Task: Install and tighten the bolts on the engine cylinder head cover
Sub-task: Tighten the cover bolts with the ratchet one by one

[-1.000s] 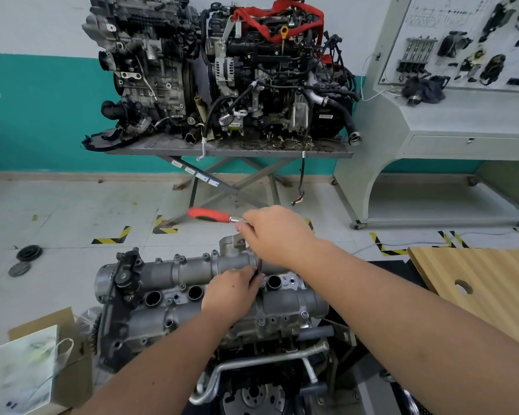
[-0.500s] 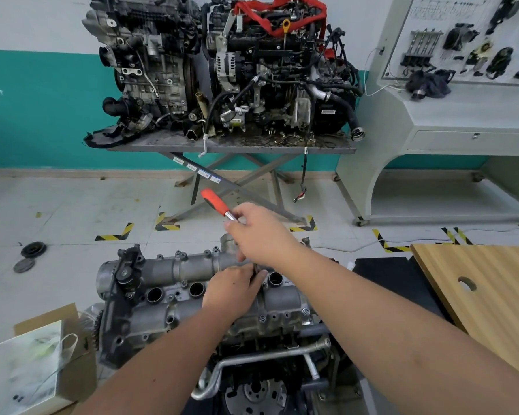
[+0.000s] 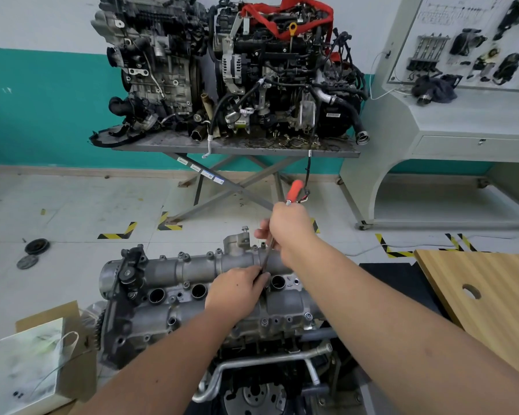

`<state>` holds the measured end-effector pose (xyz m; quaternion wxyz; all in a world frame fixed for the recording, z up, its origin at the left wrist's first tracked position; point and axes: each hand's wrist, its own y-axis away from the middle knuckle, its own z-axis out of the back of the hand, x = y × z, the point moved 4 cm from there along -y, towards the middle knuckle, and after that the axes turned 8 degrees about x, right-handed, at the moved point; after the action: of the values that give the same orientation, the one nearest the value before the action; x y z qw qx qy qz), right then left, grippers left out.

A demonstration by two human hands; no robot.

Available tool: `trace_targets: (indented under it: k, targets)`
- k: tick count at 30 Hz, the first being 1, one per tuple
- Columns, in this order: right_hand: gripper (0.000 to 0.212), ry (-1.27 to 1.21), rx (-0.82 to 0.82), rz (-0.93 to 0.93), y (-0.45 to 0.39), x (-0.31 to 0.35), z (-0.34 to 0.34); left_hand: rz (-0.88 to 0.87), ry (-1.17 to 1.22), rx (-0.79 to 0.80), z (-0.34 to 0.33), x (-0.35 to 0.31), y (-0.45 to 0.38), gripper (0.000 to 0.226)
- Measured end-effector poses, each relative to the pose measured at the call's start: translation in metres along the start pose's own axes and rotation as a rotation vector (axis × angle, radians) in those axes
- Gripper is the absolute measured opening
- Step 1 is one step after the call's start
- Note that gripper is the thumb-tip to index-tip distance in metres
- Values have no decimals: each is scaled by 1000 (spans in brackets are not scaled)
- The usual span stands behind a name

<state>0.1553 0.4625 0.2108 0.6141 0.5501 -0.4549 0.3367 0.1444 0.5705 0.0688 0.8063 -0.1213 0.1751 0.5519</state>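
Observation:
A grey aluminium cylinder head cover [image 3: 174, 274] lies across the engine in front of me, with round plug wells and several bolts along its edges. My right hand [image 3: 288, 226] grips a ratchet wrench [image 3: 294, 188] by its shaft; the red handle sticks up past my fist, pointing away from me. The dark tool shaft runs down to the middle of the cover. There my left hand [image 3: 237, 290] pinches the wrench's lower end, hiding the socket and the bolt under it.
A cardboard box with a white bag [image 3: 24, 363] stands at lower left. A wooden board [image 3: 492, 295] with a hole lies at right. Two engines on a scissor table [image 3: 237, 145] and a grey training bench [image 3: 447, 121] stand behind. Two black discs [image 3: 36, 247] lie on the floor.
The red handle has swung clockwise, from pointing left to pointing away from me and slightly right. My left hand has stayed at the wrench's lower end.

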Motion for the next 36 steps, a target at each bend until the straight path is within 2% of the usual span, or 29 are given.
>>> trace_targets:
  k: [3,7,9,12,19,22,24,26,29,31,33,36]
  targets:
    - [19,524,178,138,-4,12,8,3,7,7,0,1,-1,39]
    - [17,1422,476,593,5,23,-5,9,26,16,0,1,-1,40]
    - [18,1616,587,725,15,20,-12,18,25,16,0,1,0,40]
    - [29,1644,620,750,21,14,-16,20,33,9,1,0,2,37]
    - [37,1053,242,384,15,8,-16,6,35,21,4,-3,3,41]
    - [36,1009,102,369,15,0,-23,-18,45,17,5,-5,5,42]
    - [34,1024,77,397,15,-2,-24,-14,40,32,7,-6,6,47]
    - [32,1135,131,498,18,0,-24,-13,43,35,8,-7,7,46]
    - [35,1444,390,751,28,3,-24,-13,30,15,9,-8,7,41]
    - [40,1616,513,853,33,5,-21,-20,-39,18,9,-9,5,44]
    - [41,1688,540,901,34,7,-18,-52,-145,25,7,-10,5,53]
    - [39,1665,502,881,32,4,-19,-23,-138,7,7,-8,5,43]
